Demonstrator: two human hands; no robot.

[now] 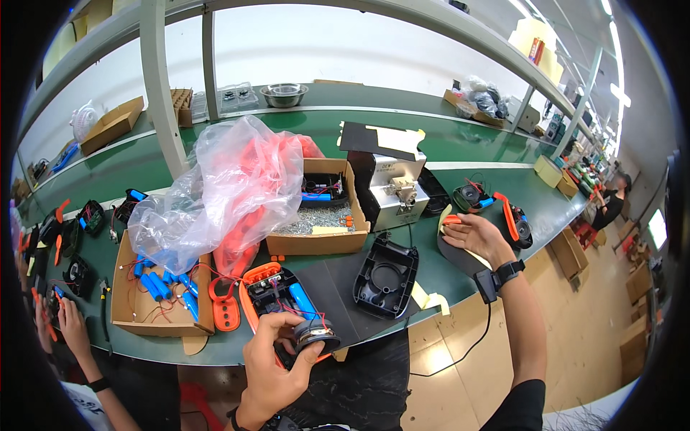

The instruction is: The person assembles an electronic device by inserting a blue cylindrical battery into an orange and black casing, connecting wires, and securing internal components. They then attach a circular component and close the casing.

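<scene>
My left hand [277, 359] is closed round a round black speaker [316, 336] with a metal-coloured body. It holds the speaker over the lower end of an orange-rimmed housing [251, 294], in which a blue cylindrical battery [303, 302] and red wires show. My right hand [474, 237] is at the right of the bench, palm showing and fingers stretched out. Its fingertips are by a small orange piece [451, 219], above a dark curved sheet [460, 257]; whether they grip the piece is unclear. An empty black housing shell [387, 279] lies between my hands.
A cardboard box of blue batteries [123, 302] stands left, beside a clear plastic bag [215, 187] with orange parts. Behind are a box of screws [316, 244] and a metal machine [394, 187]. A cable [460, 363] hangs from my right wrist strap. A co-worker's hand [72, 327] is far left.
</scene>
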